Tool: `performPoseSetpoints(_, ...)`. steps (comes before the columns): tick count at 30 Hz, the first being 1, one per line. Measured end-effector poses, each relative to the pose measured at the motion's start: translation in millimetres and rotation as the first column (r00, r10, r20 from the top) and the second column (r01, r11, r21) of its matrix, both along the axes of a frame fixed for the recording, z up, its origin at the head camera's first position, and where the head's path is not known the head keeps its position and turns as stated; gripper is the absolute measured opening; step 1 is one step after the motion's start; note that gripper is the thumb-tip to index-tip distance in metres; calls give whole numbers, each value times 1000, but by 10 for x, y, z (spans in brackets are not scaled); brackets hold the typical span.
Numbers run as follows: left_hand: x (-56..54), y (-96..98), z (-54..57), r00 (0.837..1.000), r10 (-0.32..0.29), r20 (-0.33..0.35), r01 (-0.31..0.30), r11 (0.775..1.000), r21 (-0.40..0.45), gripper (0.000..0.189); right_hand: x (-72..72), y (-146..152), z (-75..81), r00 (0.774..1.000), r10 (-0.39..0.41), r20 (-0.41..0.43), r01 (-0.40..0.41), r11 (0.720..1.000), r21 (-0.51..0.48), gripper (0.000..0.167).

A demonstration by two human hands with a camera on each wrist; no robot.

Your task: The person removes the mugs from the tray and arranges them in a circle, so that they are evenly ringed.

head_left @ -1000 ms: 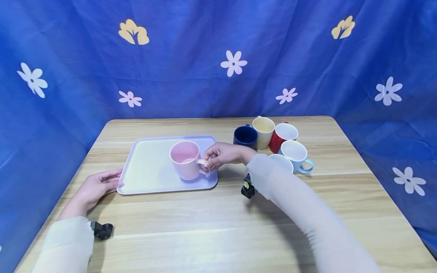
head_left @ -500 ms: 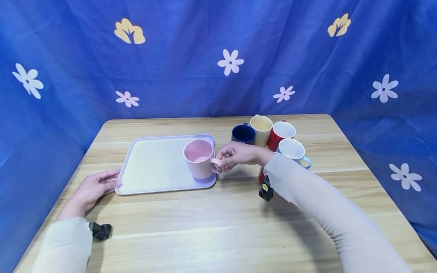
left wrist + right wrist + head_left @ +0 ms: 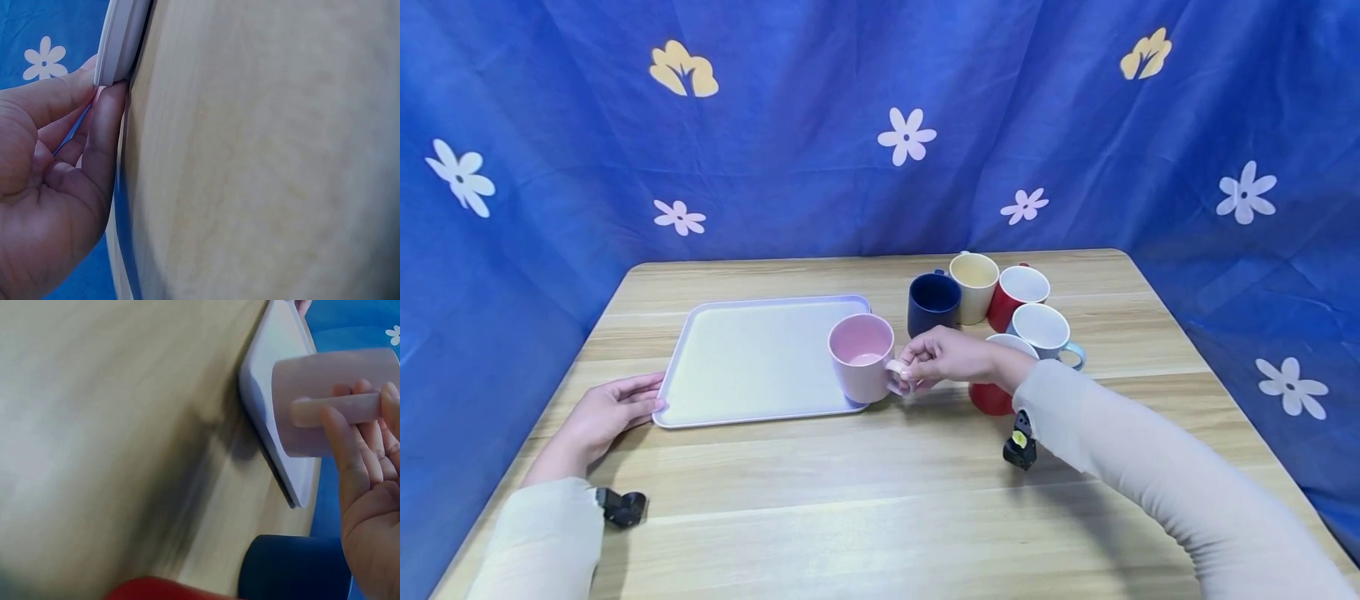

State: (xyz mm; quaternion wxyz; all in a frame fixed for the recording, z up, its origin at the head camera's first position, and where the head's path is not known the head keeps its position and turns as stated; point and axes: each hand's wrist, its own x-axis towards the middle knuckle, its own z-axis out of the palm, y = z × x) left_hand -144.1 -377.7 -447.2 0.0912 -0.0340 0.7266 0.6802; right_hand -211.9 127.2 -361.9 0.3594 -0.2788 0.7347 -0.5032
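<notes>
In the head view, my right hand (image 3: 951,357) pinches the handle of a pink mug (image 3: 857,379), held upright over the right edge of a pale lilac tray (image 3: 745,358). Thumb and fingers wrap the mug's handle (image 3: 334,410) in the right wrist view. At the tray's near left corner, my left hand (image 3: 601,417) holds the rim. The left wrist view shows that tray rim (image 3: 122,44) between the left hand's thumb and a finger, close over the table.
Right of the tray, several mugs stand grouped: navy (image 3: 932,312), cream (image 3: 975,300), red (image 3: 1003,310), light blue (image 3: 1037,329), and another red one (image 3: 991,400) partly behind my right wrist. A blue flowered curtain (image 3: 820,142) hangs behind the wooden table (image 3: 820,508).
My right hand has carried the pink mug rightward, from over the tray's right half to its right edge. The left hand and tray have stayed in place.
</notes>
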Motion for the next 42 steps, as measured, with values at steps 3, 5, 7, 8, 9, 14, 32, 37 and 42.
performPoseSetpoints(3, -6, 6, 2, 1000, -2, 0, 2, 1000, 1, 36, 65, 71, -20, 999, -33, -4, 33, 999, -9, 16)
performPoseSetpoints(5, -11, 7, 3, 1000, -7, -2, 7, 1000, 5, 36, 105, 113, -35, 998, -58, 0, 58, 998, -19, 15)
performPoseSetpoints(7, -15, 9, 2, 1000, -7, 2, 7, 1000, 16, 37, 144, 152, -49, 996, -86, -1, 86, 996, -26, 15)
performPoseSetpoints(8, -15, 11, 3, 1000, -5, 4, 5, 1000, 21, 37, 163, 170, -57, 994, -105, 5, 105, 994, -27, 15)
performPoseSetpoints(9, -17, 11, 1, 1000, -5, 6, 5, 1000, 25, 37, 181, 187, -65, 993, -118, 8, 118, 992, -32, 15)
performPoseSetpoints(14, -15, 12, 1, 1000, -7, 9, 7, 1000, 11, 37, 270, 246, -118, 985, -173, 23, 175, 981, -86, 16)
performPoseSetpoints(32, -13, 29, 7, 1000, -5, 6, 5, 1000, 15, 37, 529, 236, -335, 926, -374, 49, 377, 915, -141, 13)
performPoseSetpoints(37, -9, 38, 18, 1000, -6, 6, 6, 1000, 31, 37, 567, 224, -425, 901, -431, 51, 434, 888, -154, 14)
performPoseSetpoints(42, -8, 37, 15, 1000, -4, 5, 4, 1000, 12, 37, 615, 198, -478, 872, -488, 39, 488, 857, -164, 14)
